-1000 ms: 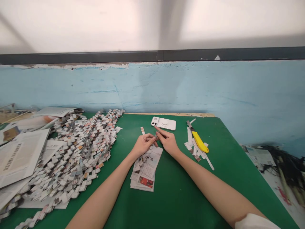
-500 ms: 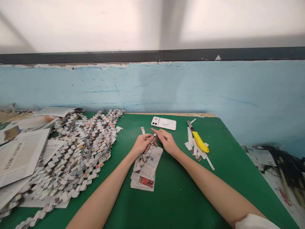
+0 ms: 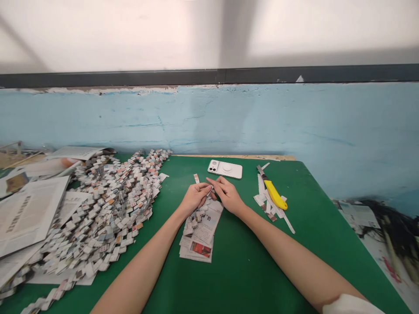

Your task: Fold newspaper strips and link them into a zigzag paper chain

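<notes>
The folded-paper chain (image 3: 197,218) slants from the fingertips toward seven o'clock, over newspaper pieces (image 3: 211,224) on the desk (image 3: 255,270). The nearer left hand (image 3: 193,199) pinches its upper end; the right hand's (image 3: 230,198) fingers meet there from four o'clock, their grip unclear.

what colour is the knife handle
The knife handle is yellow, best seen in the head view.

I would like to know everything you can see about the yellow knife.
The knife has a smooth yellow handle, seemingly plastic, and a narrow, greyish, metal-looking blade, which is exposed. It lies slanted over loose paper strips on the green table, to the right of the phone, its blade end towards the wall. No hand touches it.
</notes>
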Available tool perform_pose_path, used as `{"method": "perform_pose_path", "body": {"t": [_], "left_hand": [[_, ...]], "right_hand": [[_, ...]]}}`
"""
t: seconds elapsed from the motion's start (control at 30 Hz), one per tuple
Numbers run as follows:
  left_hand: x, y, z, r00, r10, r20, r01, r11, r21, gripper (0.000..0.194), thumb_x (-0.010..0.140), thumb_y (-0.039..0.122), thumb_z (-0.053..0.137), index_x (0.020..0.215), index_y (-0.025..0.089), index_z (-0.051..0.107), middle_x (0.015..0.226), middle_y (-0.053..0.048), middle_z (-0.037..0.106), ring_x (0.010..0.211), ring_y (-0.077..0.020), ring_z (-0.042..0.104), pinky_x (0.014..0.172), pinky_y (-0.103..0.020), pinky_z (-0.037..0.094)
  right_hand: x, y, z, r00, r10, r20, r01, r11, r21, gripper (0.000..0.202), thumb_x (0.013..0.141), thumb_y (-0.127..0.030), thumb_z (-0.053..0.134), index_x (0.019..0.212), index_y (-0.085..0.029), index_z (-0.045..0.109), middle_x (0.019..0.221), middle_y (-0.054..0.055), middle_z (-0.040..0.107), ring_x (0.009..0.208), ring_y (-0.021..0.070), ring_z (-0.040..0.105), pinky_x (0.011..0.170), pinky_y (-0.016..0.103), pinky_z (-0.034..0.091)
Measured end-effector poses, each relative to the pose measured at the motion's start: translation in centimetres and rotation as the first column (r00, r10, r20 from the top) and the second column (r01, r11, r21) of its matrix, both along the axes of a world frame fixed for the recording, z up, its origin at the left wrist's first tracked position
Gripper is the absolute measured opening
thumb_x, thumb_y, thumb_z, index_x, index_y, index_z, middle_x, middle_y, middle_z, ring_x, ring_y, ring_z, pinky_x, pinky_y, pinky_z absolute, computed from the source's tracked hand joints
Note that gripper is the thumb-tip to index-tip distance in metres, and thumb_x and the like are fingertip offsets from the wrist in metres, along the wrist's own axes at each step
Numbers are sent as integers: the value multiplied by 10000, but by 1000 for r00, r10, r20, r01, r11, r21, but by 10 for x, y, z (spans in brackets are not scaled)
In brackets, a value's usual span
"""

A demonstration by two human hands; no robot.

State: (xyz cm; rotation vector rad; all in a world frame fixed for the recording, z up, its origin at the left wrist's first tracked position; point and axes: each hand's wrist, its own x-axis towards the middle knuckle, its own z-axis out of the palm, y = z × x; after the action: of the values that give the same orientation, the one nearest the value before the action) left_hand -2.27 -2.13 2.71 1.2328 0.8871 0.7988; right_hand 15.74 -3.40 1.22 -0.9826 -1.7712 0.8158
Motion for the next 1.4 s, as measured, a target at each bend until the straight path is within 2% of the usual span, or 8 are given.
{"method": "perform_pose_path", "body": {"t": [0.2, 0.3, 0.4, 0.57, 0.8, 0.93, 1.17, 1.4], "left_hand": [[3, -2, 2, 998, 51, -48, -48, 997, 52, 493, 869, 549, 683, 1021, 80, 704, 733, -92, 737, 332, -36, 353, 373, -219, 245], [4, -3, -2, 996, 55, -63, -50, 996, 72, 491, 869, 552, 679, 1022, 85, 700, 718, -90, 738, 346, -42, 349, 378, -219, 237], [4, -3, -4, 995, 51, -84, -43, 995, 86, 484, 877, 549, 666, 1027, 90, 699, 713, -89, 740, 356, -49, 352, 385, -219, 235], [4, -2, -6, 994, 45, -102, -35, 994, 99, 461, 884, 539, 658, 994, 94, 704, 701, -88, 737, 373, -54, 371, 398, -215, 251], [5, -3, -5, 997, 36, -65, -30, 996, 85, 505, 875, 558, 663, 1091, 103, 698, 772, -84, 745, 346, -44, 376, 388, -222, 266], [4, -2, -7, 999, 21, -50, -17, 996, 83, 497, 875, 545, 671, 1110, 107, 687, 812, -84, 749, 349, -40, 400, 401, -222, 292], [5, 0, -9, 994, 98, -46, -94, 993, 76, 319, 877, 456, 663, 936, 149, 600, 591, 12, 661, 318, -54, 398, 382, -201, 252], [3, 2, -10, 998, 61, 28, -62, 998, 28, 334, 860, 477, 659, 912, 156, 583, 600, 17, 633, 349, -51, 396, 396, -201, 222]], "right_hand": [[0, 3, -2, 997, -55, -51, 49, 992, -118, 453, 1042, -446, 451, 1396, -223, 625, 1020, 74, 652, 862, 190, 627, 782, 305, 506], [-1, 5, -6, 992, -89, -88, 70, 978, -197, 394, 1008, -464, 513, 1189, -187, 727, 996, 72, 725, 844, 200, 657, 750, 292, 509], [-1, 6, -10, 992, -119, -51, 108, 977, -182, 379, 987, -470, 539, 939, -171, 768, 849, 57, 739, 743, 192, 645, 679, 281, 494], [-2, 3, -9, 985, -169, -16, 167, 982, -84, 381, 975, -463, 558, 860, -178, 783, 830, 70, 757, 730, 214, 670, 656, 297, 507], [-4, 0, -4, 973, -226, -48, 226, 974, 11, 316, 978, -414, 573, 935, -209, 811, 935, 82, 784, 829, 243, 720, 757, 340, 553], [-5, -1, -2, 963, -262, -69, 264, 964, 29, 306, 971, -413, 596, 977, -206, 822, 838, 73, 755, 716, 206, 673, 680, 312, 525], [-1, -5, 5, 999, -37, -10, 38, 999, 22, 419, 1035, -439, 471, 1061, -212, 821, 641, 27, 598, 615, 158, 560, 618, 284, 445], [-5, -2, 4, 999, -37, -26, 37, 999, -30, 361, 950, -457, 621, 1193, -242, 781, 714, 39, 660, 607, 154, 529, 594, 277, 439]]}}
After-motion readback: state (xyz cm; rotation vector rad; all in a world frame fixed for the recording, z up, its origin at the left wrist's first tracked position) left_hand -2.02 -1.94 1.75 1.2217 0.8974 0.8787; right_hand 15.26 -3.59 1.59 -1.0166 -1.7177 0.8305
